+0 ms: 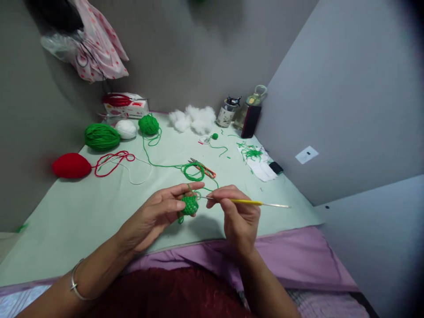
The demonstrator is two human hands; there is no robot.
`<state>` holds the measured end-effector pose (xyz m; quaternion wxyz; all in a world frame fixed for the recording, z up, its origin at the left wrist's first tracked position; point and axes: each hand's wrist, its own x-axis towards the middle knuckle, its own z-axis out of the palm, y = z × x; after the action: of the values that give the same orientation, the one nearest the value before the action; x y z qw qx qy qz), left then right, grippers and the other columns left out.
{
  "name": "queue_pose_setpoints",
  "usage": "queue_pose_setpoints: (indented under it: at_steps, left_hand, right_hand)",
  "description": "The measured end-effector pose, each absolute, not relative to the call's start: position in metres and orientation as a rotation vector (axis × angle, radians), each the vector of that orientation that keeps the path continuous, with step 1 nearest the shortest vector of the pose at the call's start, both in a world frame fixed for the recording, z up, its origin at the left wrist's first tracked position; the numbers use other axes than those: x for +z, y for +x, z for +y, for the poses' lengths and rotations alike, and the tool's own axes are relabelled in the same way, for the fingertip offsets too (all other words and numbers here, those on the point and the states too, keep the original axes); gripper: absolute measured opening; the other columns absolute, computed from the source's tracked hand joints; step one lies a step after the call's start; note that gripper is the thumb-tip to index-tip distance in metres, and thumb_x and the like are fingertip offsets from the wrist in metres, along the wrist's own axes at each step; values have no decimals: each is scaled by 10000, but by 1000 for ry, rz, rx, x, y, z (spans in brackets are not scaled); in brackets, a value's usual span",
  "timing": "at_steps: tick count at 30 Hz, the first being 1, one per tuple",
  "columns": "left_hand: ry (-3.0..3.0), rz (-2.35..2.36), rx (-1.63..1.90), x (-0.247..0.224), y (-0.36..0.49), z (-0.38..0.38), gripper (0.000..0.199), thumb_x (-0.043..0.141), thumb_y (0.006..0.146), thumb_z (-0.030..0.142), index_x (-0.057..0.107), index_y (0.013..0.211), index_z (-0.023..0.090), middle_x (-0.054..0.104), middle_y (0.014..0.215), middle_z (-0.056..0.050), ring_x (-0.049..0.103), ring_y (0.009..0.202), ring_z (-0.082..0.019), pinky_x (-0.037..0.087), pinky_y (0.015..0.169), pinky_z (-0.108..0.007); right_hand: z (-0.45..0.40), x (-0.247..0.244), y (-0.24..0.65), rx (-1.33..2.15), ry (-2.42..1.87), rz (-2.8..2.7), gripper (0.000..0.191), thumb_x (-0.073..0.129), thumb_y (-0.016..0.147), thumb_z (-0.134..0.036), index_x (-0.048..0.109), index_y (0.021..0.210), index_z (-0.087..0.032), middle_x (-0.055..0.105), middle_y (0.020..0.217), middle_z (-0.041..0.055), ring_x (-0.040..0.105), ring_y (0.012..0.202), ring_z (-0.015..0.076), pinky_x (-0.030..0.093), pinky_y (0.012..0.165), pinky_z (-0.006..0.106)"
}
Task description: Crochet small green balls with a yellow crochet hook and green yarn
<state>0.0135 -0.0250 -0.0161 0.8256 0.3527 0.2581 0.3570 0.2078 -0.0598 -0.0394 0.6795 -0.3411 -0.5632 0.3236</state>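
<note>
My left hand (pixel 162 210) pinches a small green crochet piece (pixel 190 206) between thumb and fingers, its index finger stretched out with green yarn over it. In my right hand (pixel 236 212) is a crochet hook (pixel 247 202) with a yellow grip, held like a pencil. The hook's metal tip points left and reaches the upper right edge of the piece; whether it sits inside a stitch I cannot tell. Behind the hands lies a loose coil of green yarn (pixel 194 172), partly over orange-handled scissors (pixel 207 170). A strand runs from there to a green yarn ball (pixel 149 125).
At the left lie a red yarn ball (pixel 71 166), a larger green skein (pixel 102 136) and a white ball (pixel 126 129). White stuffing (pixel 195 119), a pen cup (pixel 226 114), a bottle (pixel 243 112) and a phone (pixel 251 121) stand at the back. Yarn scraps (pixel 252 153) lie right.
</note>
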Motion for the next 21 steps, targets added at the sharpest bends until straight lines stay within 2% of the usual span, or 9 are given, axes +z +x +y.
queue_pose_setpoints:
  at_steps: [5, 8, 12, 15, 18, 21]
  left_hand:
    - [786, 544, 717, -13, 8, -24, 450, 826, 776, 314, 829, 1214, 209, 743, 1009, -63, 587, 900, -181, 450, 847, -274]
    - [867, 587, 704, -14, 5, -24, 410, 811, 802, 341, 836, 1194, 225, 751, 1069, -69, 590, 965, -201, 441, 881, -290]
    - [1040, 621, 741, -15, 6, -22, 456, 839, 834, 335, 789, 1287, 309, 721, 1125, -42, 611, 1054, -224, 441, 957, -333]
    - [1176, 634, 811, -6, 11, -16, 560, 883, 810, 305, 740, 1350, 345, 696, 1111, -25, 631, 1077, -237, 456, 1003, -371]
    - [1421, 708, 980, 10, 19, -7, 666, 896, 794, 279, 678, 1423, 316, 696, 1131, -35, 617, 1104, -249, 448, 1058, -398]
    - [1833, 822, 1242, 21, 26, 6, 572, 822, 849, 228, 680, 1401, 276, 686, 1101, -54, 599, 1029, -251, 465, 1021, -407]
  right_hand:
    - [-54, -34, 209, 1005, -748, -1015, 122, 760, 931, -325, 838, 893, -240, 740, 790, 23, 655, 618, 126, 545, 593, 280]
    - [-53, -29, 207, 1101, -740, -885, 132, 813, 877, -343, 830, 830, -220, 734, 747, 22, 631, 578, 108, 517, 537, 237]
    - [-51, -25, 199, 1194, -704, -897, 150, 816, 869, -373, 819, 825, -230, 714, 711, 12, 591, 548, 101, 492, 508, 225]
    - [-41, -19, 191, 1107, -696, -990, 133, 821, 860, -374, 822, 840, -243, 708, 782, 10, 589, 601, 104, 519, 569, 244]
    - [-25, -8, 186, 1035, -698, -1039, 151, 830, 840, -406, 817, 853, -256, 717, 892, 26, 650, 763, 149, 571, 693, 288]
    - [-9, 2, 182, 1131, -671, -1062, 188, 837, 817, -434, 799, 846, -252, 739, 1035, 53, 704, 951, 213, 602, 848, 367]
